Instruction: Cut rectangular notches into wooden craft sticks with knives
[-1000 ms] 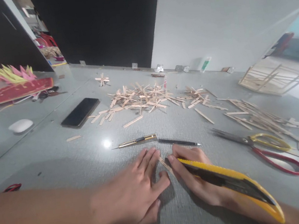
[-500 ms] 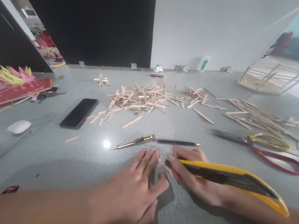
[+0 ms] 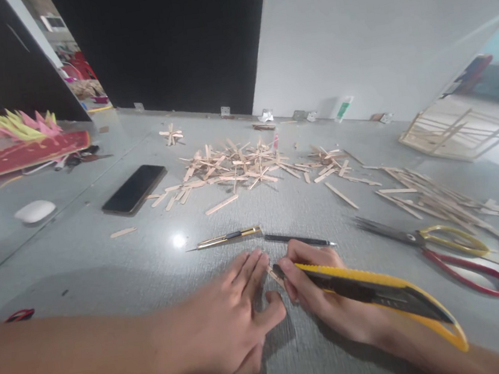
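My right hand (image 3: 312,273) is closed around a yellow and black utility knife (image 3: 381,295). The knife's front end points down at a small wooden stick (image 3: 275,276) on the table, and its long handle slants back over my wrist. From the other side, my left hand (image 3: 238,319) pins the stick's far end to the table with its fingertips, thumb bent. The knife's blade tip is hard to make out. Just beyond my hands lie a gold and black craft knife (image 3: 228,237) and a slim black pen-like tool (image 3: 299,240).
Scissors (image 3: 419,239) with yellow and red handles lie at right, near long thin sticks (image 3: 451,198). A pile of short wooden sticks (image 3: 237,164) spreads behind. A phone (image 3: 134,189) and a white mouse-like object (image 3: 35,211) are at left; a stick frame (image 3: 452,132) stands far right.
The utility knife's back end has swung slightly left and up, while its front stays at the stick. The whole view has shifted slightly; both hands keep nearly the same pose.
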